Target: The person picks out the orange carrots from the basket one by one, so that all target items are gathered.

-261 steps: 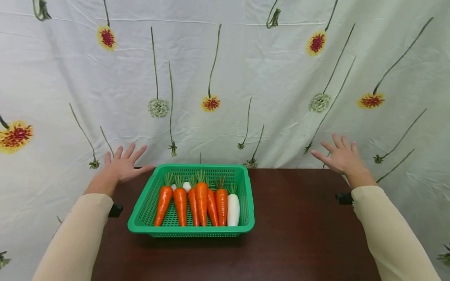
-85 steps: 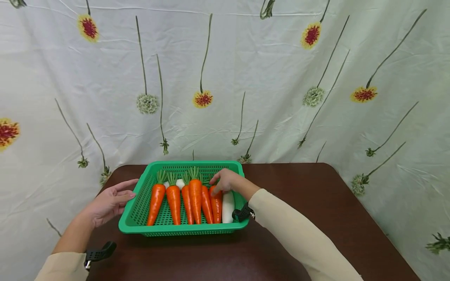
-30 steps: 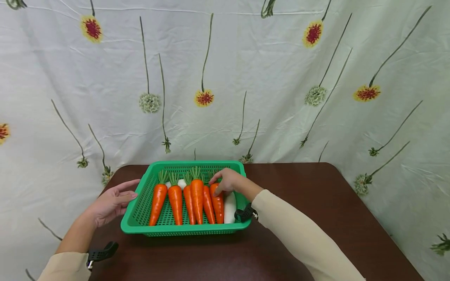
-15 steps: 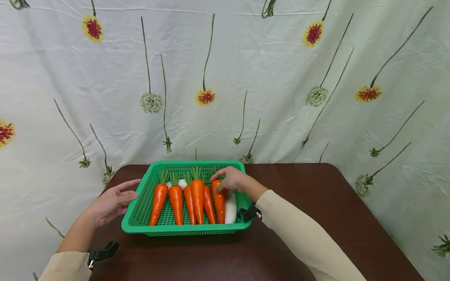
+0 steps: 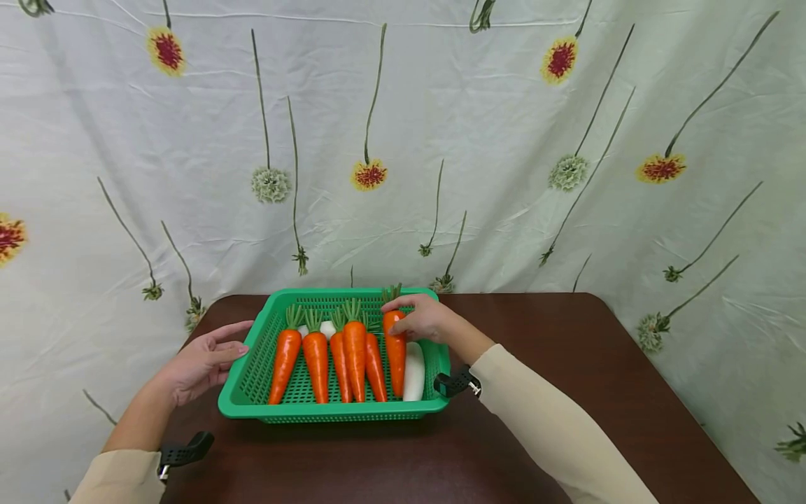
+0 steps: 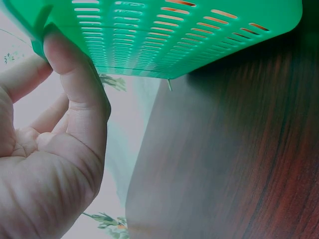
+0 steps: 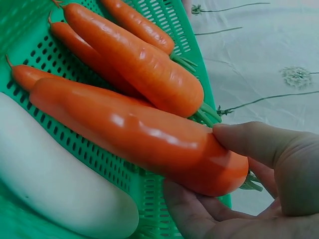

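While the right hand [image 5: 423, 318] grips one carrot [image 5: 395, 346], five others [image 5: 355, 360] lie alongside

The left arm [image 5: 138, 420] reaches forward from the near left of the green basket [image 5: 340, 410]. The left hand [image 5: 204, 364] is at the basket's left side, 1 thumb and 1 index finger touching the rim, the other fingers loosely bent. The right arm [image 5: 554, 427] slants in from the basket's near right, its wrist by the right rim; the right hand [image 5: 425, 318] pinches over the basket's far right part.
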The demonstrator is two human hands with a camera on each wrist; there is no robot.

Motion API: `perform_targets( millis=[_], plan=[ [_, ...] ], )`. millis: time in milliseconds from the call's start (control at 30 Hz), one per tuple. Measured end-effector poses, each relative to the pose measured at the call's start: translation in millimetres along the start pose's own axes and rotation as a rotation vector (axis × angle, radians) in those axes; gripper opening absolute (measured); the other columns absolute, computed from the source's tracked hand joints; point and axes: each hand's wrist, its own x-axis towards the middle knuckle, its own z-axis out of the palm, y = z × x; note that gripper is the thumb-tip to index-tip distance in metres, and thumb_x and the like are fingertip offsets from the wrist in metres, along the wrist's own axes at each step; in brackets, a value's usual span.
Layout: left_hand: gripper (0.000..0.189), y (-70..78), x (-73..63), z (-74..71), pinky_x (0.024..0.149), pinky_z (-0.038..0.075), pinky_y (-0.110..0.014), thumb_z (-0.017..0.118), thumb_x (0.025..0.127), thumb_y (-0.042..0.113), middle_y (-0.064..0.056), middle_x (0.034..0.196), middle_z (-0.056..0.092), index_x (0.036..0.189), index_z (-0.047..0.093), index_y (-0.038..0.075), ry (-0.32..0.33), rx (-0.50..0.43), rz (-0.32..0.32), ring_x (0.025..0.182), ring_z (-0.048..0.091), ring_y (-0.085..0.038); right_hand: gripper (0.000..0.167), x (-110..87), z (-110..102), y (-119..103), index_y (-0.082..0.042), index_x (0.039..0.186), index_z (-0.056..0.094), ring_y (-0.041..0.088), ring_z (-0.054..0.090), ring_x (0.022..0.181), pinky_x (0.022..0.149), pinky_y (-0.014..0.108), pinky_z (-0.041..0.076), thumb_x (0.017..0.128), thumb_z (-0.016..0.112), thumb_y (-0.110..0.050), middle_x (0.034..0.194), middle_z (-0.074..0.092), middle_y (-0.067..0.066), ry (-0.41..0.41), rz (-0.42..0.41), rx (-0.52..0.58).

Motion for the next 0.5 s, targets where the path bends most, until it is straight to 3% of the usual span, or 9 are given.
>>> perform_targets(
  millis=[200, 500],
  plan=[
    [0.046, 0.1, 0.2, -0.7, 0.086, 0.063, -0.040, 0.051, 0.107, 0.007, 0.003, 0.114, 0.077, 0.149, 0.044, 0.027, -0.017, -0.001, 0.005, 0.099, 0.077, -0.018, 0.052, -7.5, -3.7, -0.3, -0.010, 0.142, 0.061, 0.021, 0.070, 0.091, 0.083, 0.039, 0.064, 0.093, 0.072, -0.001, 0.121, 0.066, 0.016, 0.001, -0.039, 0.038],
    [0.044, 0.1, 0.2, -1.6, 0.086, 0.063, -0.040, 0.050, 0.107, 0.006, 0.001, 0.115, 0.077, 0.145, 0.048, 0.029, -0.041, -0.024, 0.023, 0.100, 0.077, -0.020, 0.050, -17.9, -12.9, 2.3, -0.013, 0.140, 0.062, 0.030, 0.068, 0.107, 0.088, 0.047, 0.063, 0.092, 0.074, -0.003, 0.132, 0.062, 0.019, 0.031, -0.096, 0.157]
  ],
)
